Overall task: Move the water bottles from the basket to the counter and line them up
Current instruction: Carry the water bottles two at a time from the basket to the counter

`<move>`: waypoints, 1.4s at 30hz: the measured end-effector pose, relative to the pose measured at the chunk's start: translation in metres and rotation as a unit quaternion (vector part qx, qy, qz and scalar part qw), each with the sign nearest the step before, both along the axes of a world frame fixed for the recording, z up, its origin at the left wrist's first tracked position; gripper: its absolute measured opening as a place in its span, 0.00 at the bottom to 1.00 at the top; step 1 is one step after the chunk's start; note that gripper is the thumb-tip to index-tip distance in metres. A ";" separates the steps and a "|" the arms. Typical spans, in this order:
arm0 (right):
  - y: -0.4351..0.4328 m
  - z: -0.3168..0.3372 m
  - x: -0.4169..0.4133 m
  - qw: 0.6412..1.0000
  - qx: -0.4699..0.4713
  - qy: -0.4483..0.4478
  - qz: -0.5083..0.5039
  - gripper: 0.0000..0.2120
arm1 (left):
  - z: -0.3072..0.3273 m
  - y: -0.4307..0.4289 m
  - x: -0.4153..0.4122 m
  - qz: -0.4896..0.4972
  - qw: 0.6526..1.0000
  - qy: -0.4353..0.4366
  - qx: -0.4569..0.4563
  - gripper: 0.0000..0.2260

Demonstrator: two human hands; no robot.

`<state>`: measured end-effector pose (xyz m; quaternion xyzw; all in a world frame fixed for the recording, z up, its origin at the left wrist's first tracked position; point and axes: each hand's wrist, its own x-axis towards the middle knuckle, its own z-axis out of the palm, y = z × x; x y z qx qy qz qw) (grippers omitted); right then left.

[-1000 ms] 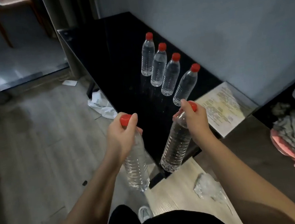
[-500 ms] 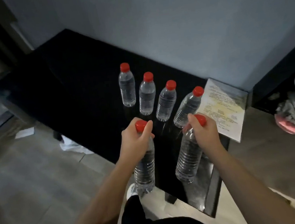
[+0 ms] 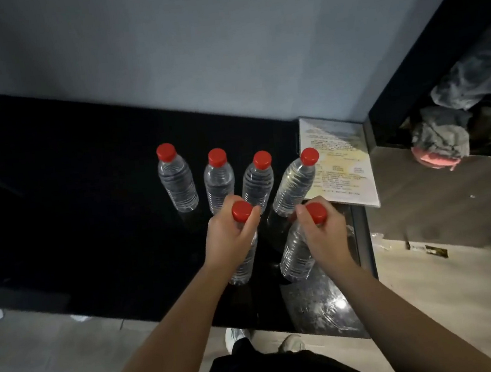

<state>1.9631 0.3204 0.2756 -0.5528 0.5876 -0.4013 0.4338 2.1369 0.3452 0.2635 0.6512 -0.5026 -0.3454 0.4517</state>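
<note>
Several clear water bottles with red caps stand in a row (image 3: 220,179) on the black counter (image 3: 72,205). My left hand (image 3: 229,239) grips the neck of another bottle (image 3: 245,265) just under its cap. My right hand (image 3: 323,232) grips a second bottle (image 3: 296,256) the same way. Both held bottles are over the counter in front of the row, near its front edge; I cannot tell whether their bases touch it. The basket is out of view.
A printed sheet (image 3: 339,163) lies on the counter's right end, beside the row's last bottle. A dark shelf with grey and pink cloth (image 3: 438,139) is at the right. A wall backs the counter. My shoes (image 3: 237,336) are at the counter's front edge.
I have stepped up to the counter and now look down on it. Both hands carried their bottles from over the floor to over the counter, just in front of the row.
</note>
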 end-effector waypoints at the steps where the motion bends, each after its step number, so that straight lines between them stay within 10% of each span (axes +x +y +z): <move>1: 0.003 -0.002 0.000 1.000 0.002 -0.002 -0.006 0.09 | -0.002 0.000 -0.001 -0.005 1.000 -0.007 -0.011 0.06; 16: 0.033 -0.021 -0.024 0.995 0.036 0.034 0.088 0.10 | -0.014 0.037 0.020 -0.096 0.995 -0.008 0.035 0.14; 23: 0.036 -0.023 -0.035 0.984 0.061 0.096 0.140 0.29 | -0.020 0.040 0.029 -0.142 0.986 -0.037 0.073 0.31; 42: -0.026 -0.008 -0.021 0.986 0.033 0.141 0.086 0.24 | -0.003 -0.027 -0.001 -0.135 0.987 -0.078 0.047 0.26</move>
